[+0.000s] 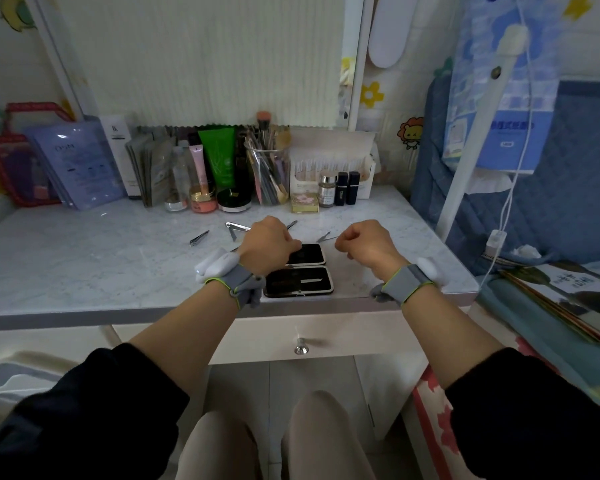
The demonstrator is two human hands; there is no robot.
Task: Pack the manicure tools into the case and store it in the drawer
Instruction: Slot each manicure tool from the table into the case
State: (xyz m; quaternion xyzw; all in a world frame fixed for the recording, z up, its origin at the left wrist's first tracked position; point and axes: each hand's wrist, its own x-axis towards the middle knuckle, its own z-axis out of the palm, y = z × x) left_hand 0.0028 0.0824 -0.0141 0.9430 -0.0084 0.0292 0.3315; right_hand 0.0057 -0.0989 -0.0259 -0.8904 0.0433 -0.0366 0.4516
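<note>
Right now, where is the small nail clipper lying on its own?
Head view: the small nail clipper lies on the marble tabletop, left of the left hand and the open case.

The open case (298, 276) lies at the table's (84, 258) front edge, loose tools (199, 238) behind it, drawer (326, 336) below.

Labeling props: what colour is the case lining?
Black, with a pale rim around the case; head view shows it.

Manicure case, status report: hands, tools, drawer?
Left hand curled over open manicure case; right hand fisted beside it, contents unclear. One tool in case; nail clipper and others loose on tabletop. Drawer shut.
</note>
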